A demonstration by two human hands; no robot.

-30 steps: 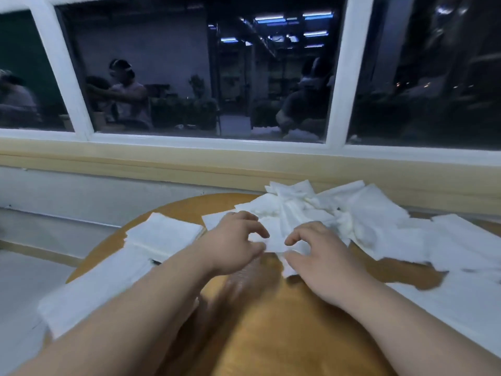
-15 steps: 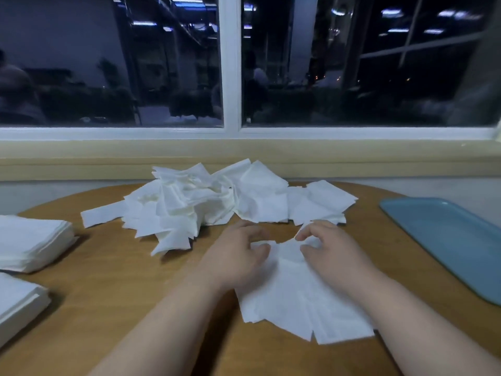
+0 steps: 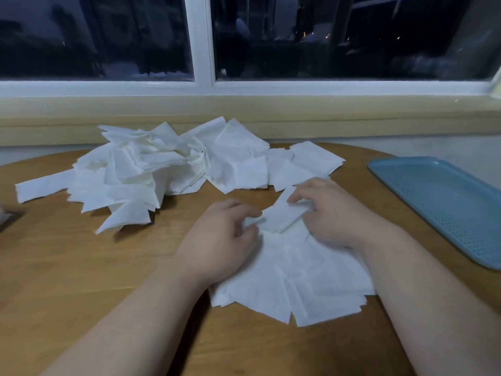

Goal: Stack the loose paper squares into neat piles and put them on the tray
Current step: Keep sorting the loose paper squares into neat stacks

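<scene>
A big heap of loose white paper squares (image 3: 151,169) lies at the far side of the round wooden table (image 3: 67,267). Nearer me, a fanned batch of squares (image 3: 292,280) lies flat between my forearms. My left hand (image 3: 222,240) and my right hand (image 3: 330,213) both pinch a small bunch of paper squares (image 3: 282,215), lifted slightly above that batch. The blue tray (image 3: 444,202) sits at the right with nothing on it that I can see.
A window sill and wall run close behind the table's far edge. At the far left edge a corner of a paper stack (image 3: 4,215) just shows. Bare wood lies to the left of my left forearm.
The view has swung right and down, so the neat stacks at the left left the frame. My hands moved from the heap to the near batch and lifted a small bunch of squares.
</scene>
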